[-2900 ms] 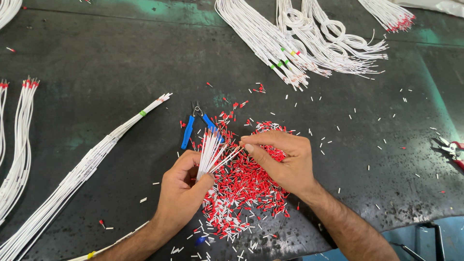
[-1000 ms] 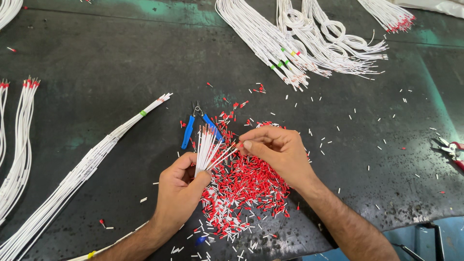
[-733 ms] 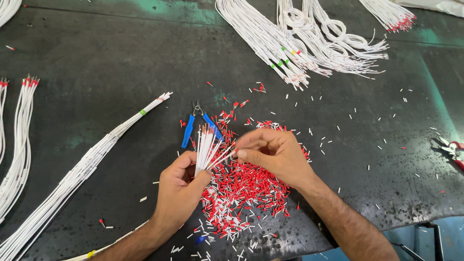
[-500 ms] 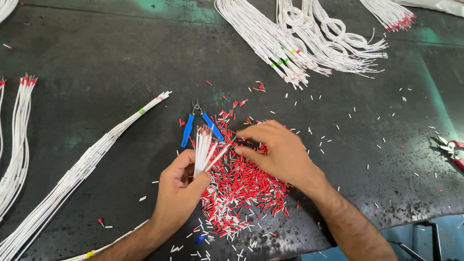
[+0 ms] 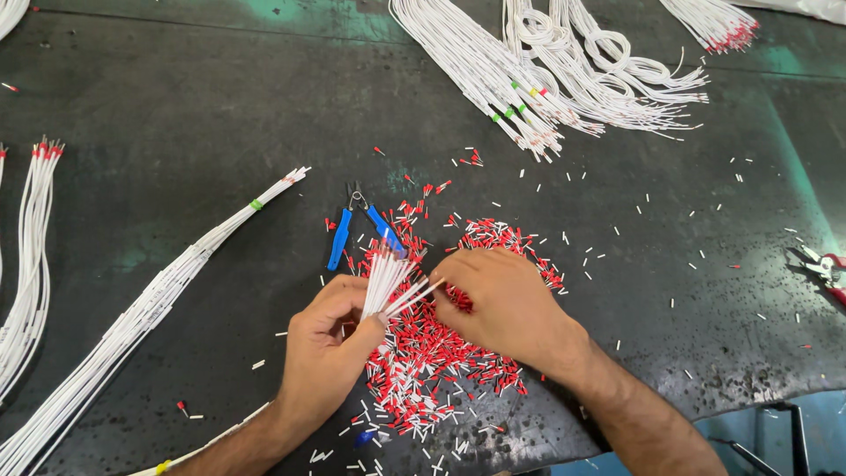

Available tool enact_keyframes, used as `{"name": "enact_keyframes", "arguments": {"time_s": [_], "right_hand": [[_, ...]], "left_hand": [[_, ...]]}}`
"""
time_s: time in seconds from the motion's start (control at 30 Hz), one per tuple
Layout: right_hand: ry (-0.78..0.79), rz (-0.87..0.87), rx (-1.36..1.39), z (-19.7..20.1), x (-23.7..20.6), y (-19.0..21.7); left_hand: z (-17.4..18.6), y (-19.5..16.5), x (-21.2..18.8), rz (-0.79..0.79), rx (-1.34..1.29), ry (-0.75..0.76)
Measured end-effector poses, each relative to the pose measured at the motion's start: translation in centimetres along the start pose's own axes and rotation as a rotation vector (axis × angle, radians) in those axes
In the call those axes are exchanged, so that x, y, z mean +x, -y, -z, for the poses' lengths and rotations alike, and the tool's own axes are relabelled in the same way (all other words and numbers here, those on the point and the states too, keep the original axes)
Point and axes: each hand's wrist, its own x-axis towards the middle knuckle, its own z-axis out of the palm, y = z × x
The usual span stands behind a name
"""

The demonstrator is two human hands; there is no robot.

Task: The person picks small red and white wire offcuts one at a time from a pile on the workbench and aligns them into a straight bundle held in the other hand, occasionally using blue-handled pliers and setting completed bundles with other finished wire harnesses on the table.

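- The left hand [image 5: 326, 353] is clamped around a fanned bunch of white wires [image 5: 385, 278], near centre of the dark surface [image 5: 176, 106].
- The right hand [image 5: 507, 304] pinches its fingertips together at one wire end, over a loose pile of red ferrules [image 5: 423, 353].
- The held wire ends look bare; red-tipped wires [image 5: 35, 229] lie far left, so most of this bunch seems left to fit.
- Blue-handled cutters [image 5: 357, 231] lie just beyond.
- No container shows; the ferrules lie loose.

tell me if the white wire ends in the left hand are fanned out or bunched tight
Fanned out. The thin white wire ends spread apart above the left hand, which pinches them together lower down; the right hand touches one splayed tip.
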Motion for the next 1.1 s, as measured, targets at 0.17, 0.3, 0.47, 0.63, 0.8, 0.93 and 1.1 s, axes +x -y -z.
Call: {"name": "enact_keyframes", "arguments": {"time_s": [0.17,0.3,0.47,0.63,0.8,0.93,1.1], "right_hand": [[0.016,-0.366,0.188,0.0,0.3,0.4],[-0.087,-0.368,0.395,-0.2,0.4,-0.3],[-0.137,-0.586,0.934,-0.6,0.0,-1.8],[-0.135,-0.61,1.183,-1.4,-0.5,-2.3],[-0.178,-0.575,1.273,-1.7,-0.9,-2.3],[-0.186,-0.572,1.265,-1.7,-1.0,-2.3],[-0.182,-0.556,1.258,-1.7,-1.0,-2.3]], "left_hand": [[-0.2,-0.1,0.1,0.0,0.053,-0.059],[-0.3,-0.1,0.2,0.013,0.065,-0.057],[-0.2,-0.3,0.3,0.047,0.064,-0.056],[-0.3,-0.4,0.4,0.015,0.071,-0.079],[-0.2,-0.4,0.5,0.014,0.058,-0.086],[-0.1,-0.4,0.5,0.02,0.052,-0.083],[-0.1,-0.3,0.6,0.033,0.019,-0.081]]}}
